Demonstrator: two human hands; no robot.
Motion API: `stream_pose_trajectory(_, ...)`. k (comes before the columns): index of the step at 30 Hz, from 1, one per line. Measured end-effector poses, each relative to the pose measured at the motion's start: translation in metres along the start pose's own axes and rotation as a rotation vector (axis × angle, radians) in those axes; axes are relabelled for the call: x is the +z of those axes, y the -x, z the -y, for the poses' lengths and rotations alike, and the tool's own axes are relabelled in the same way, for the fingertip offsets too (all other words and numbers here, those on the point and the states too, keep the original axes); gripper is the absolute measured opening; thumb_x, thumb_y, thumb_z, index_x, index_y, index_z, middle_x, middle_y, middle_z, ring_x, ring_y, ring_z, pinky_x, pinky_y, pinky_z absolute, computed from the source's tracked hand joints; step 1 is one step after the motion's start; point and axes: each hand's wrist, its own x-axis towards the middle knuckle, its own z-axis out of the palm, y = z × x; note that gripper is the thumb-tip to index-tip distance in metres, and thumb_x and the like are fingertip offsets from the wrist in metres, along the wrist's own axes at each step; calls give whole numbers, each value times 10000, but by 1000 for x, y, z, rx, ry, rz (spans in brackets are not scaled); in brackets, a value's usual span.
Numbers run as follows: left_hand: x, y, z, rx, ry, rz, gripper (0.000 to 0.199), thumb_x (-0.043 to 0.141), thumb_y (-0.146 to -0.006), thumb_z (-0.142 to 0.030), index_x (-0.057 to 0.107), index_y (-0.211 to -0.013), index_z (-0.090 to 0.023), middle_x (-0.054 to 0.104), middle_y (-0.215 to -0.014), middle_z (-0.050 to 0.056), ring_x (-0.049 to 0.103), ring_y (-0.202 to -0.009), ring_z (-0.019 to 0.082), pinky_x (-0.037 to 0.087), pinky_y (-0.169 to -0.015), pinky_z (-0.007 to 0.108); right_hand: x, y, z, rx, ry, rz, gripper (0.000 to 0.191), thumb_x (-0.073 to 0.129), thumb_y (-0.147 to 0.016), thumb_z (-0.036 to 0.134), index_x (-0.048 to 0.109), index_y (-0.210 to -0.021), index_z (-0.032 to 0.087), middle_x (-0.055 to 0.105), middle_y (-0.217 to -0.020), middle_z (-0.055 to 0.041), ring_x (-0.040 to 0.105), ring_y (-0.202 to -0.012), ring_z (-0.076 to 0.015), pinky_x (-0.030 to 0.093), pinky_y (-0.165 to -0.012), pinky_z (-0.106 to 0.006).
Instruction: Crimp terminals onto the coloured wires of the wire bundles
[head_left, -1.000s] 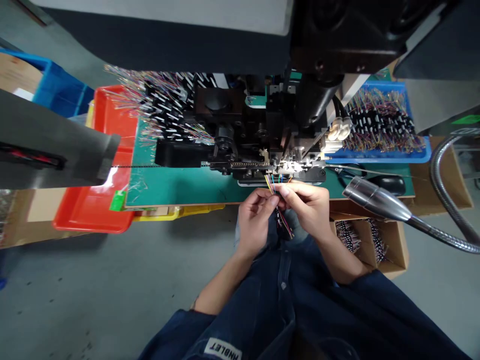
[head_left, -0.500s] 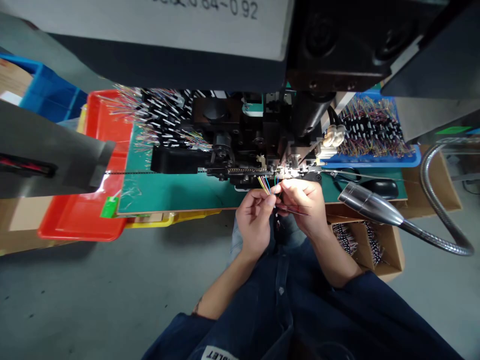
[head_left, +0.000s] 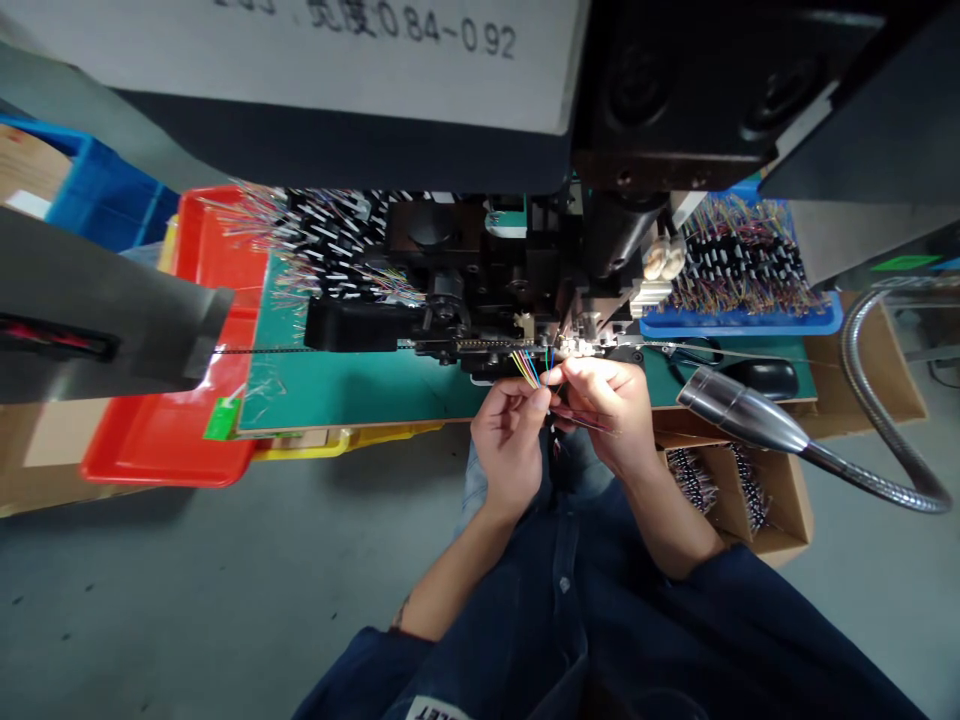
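Observation:
In the head view, my left hand (head_left: 511,435) pinches a bundle of thin coloured wires (head_left: 526,368), whose yellow, red and blue ends fan upward past the fingertips. Beside it, my right hand (head_left: 611,405) is closed on wires of the same bundle, with a green and a blue end rising between the two hands. Dark reddish strands lie across the right palm. Both hands meet just in front of the lit working point of a black machine (head_left: 577,345). The lower part of the bundle hangs below the fingers, partly hidden.
Wire bundles lie behind the machine at left and in a blue tray (head_left: 742,325) at right. A red tray (head_left: 169,440) stands left of the green mat (head_left: 360,390). On the right are a flexible metal lamp (head_left: 742,410), scissors and a divided cardboard box (head_left: 791,510).
The camera view has shifted slightly. Both hands stay almost in place, while the green and blue wire ends between them have moved a little to the left.

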Motion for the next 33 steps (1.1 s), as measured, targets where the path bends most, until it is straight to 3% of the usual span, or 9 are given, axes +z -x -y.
stream_pose_trajectory(6, -3, 1, 1, 15, -36, 33, 297, 948, -1030, -455, 781, -971, -217, 732, -789, -29, 638, -594, 93, 604, -587, 194, 0, 5, 1, -100, 138, 4, 445, 938, -968, 633, 959, -1066, 199, 564, -585, 44, 488, -529, -139, 485, -499, -302)
stream_pose_trajectory(9, -3, 4, 3, -16, -22, 69, 285, 934, -1043, -458, 774, -1001, -226, 734, -820, -27, 649, -610, 101, 612, -584, 203, -2, 5, -1, -114, 143, 0, 395, 927, -981, 608, 953, -1005, 215, 583, -575, 34, 497, -512, -142, 471, -463, -299)
stream_pose_trajectory(14, -3, 6, 7, -38, 7, 72, 246, 888, -1086, -439, 762, -1009, -243, 755, -893, -15, 724, -732, 116, 665, -706, 220, -5, 1, -6, -74, 102, -21, 358, 908, -994, 577, 942, -976, 221, 565, -551, 42, 461, -488, -131, 457, -452, -289)
stream_pose_trajectory(22, -4, 4, 7, -33, 11, 37, 244, 909, -1066, -443, 768, -1022, -248, 757, -905, -13, 730, -735, 125, 672, -691, 232, -3, -4, -11, -56, -16, -45, 389, 961, -946, 607, 938, -901, 222, 507, -485, 63, 400, -449, -109, 425, -439, -270)
stream_pose_trajectory(28, -1, 2, 3, -22, -6, 10, 260, 947, -1031, -441, 789, -991, -238, 732, -866, -21, 704, -727, 104, 644, -702, 192, 0, -4, -8, -46, 52, -78, 451, 945, -937, 670, 888, -844, 233, 474, -483, 72, 393, -450, -117, 437, -443, -288)
stream_pose_trajectory(33, -1, 2, 2, -21, -53, -7, 275, 944, -1023, -455, 782, -984, -236, 724, -858, -16, 684, -711, 113, 619, -676, 200, 1, -2, -4, -41, 50, -68, 419, 927, -960, 624, 900, -864, 216, 480, -484, 70, 384, -457, -113, 440, -451, -282)
